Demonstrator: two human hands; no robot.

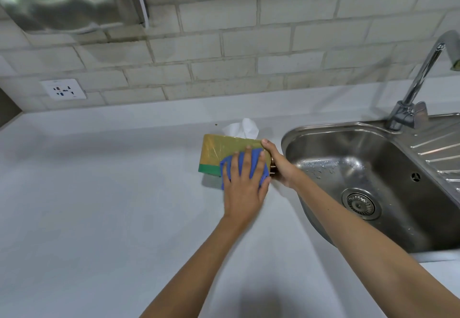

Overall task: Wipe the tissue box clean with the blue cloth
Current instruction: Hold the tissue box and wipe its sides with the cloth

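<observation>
A yellow-gold tissue box (216, 152) with a green band along its lower edge stands on the white counter, a white tissue (242, 128) sticking out of its top. My left hand (242, 188) lies flat on the blue cloth (255, 162) and presses it against the box's near side, fingers spread. My right hand (277, 162) grips the box's right end, thumb on the top corner. The cloth hides the box's lower right part.
A steel sink (361, 168) with a wet basin and drain lies just right of the box, its tap (420, 78) at the back right. The white counter (99, 193) stretches to the left. A wall socket (63, 90) sits in the tiled wall.
</observation>
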